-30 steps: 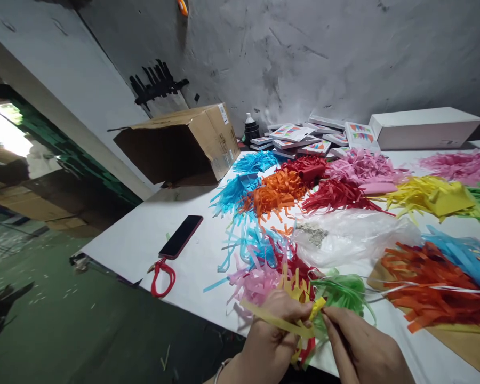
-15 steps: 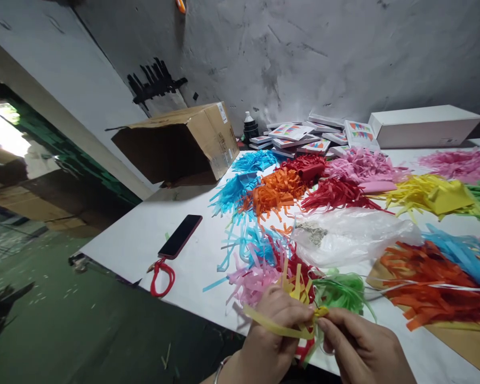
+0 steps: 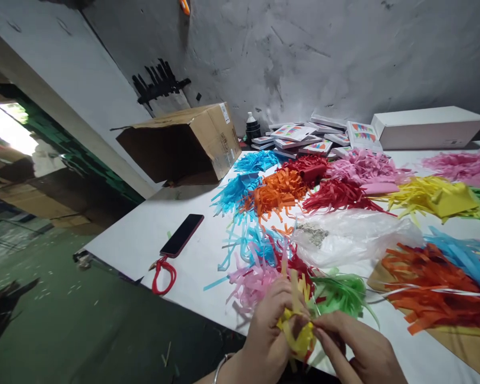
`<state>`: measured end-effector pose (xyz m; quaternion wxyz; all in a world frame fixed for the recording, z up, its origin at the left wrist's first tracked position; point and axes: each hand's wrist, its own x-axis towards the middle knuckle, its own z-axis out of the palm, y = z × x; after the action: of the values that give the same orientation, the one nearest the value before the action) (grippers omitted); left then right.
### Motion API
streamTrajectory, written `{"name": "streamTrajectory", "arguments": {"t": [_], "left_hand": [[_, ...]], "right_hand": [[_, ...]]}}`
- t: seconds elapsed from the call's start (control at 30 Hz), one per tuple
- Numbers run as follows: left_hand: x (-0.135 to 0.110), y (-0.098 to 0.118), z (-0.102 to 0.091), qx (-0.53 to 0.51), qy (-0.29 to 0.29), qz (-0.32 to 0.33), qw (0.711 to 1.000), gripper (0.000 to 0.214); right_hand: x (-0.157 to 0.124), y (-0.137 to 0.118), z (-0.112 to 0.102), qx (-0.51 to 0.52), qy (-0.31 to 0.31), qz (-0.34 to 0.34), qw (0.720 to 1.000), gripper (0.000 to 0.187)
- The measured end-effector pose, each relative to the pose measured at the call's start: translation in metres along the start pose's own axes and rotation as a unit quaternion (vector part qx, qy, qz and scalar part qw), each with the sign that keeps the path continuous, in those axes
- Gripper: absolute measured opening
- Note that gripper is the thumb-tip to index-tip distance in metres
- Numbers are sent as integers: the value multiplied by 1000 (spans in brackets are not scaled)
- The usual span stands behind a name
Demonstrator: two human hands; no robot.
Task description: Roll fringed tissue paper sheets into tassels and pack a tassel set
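Both my hands meet at the near edge of the white table [image 3: 144, 234]. My left hand [image 3: 266, 333] is closed around a bunched yellow paper tassel [image 3: 298, 330], thumb and fingers wrapped over it. My right hand [image 3: 356, 352] pinches the same yellow tassel from the right side. Yellow strips stick up between my fingers. Just beyond my hands lie a pink tassel [image 3: 252, 280], a green tassel [image 3: 342, 293] and red strips [image 3: 296, 264].
Piles of cut paper fringe in blue [image 3: 240, 192], orange [image 3: 276, 194], red, pink, yellow [image 3: 436, 197] cover the table. A clear plastic bag [image 3: 352, 234], a black phone with red strap [image 3: 182, 242], an open cardboard box [image 3: 184, 141], small printed boxes [image 3: 304, 138] and a white box [image 3: 428, 128] stand behind.
The long yellow strip that stretched to the left has been gathered into a bunch between my hands. Both hands have closed tighter together over it.
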<state>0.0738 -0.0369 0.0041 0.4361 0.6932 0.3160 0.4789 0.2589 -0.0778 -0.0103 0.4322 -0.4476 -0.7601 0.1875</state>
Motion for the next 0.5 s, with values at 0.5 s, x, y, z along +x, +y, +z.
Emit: {"name": "streamTrajectory", "arguments": {"t": [0.5], "left_hand": [[-3,-22,-17,-170,202,-90,960,18]], "right_hand": [[7,27,-28,-180,66,-95,977,22]]}}
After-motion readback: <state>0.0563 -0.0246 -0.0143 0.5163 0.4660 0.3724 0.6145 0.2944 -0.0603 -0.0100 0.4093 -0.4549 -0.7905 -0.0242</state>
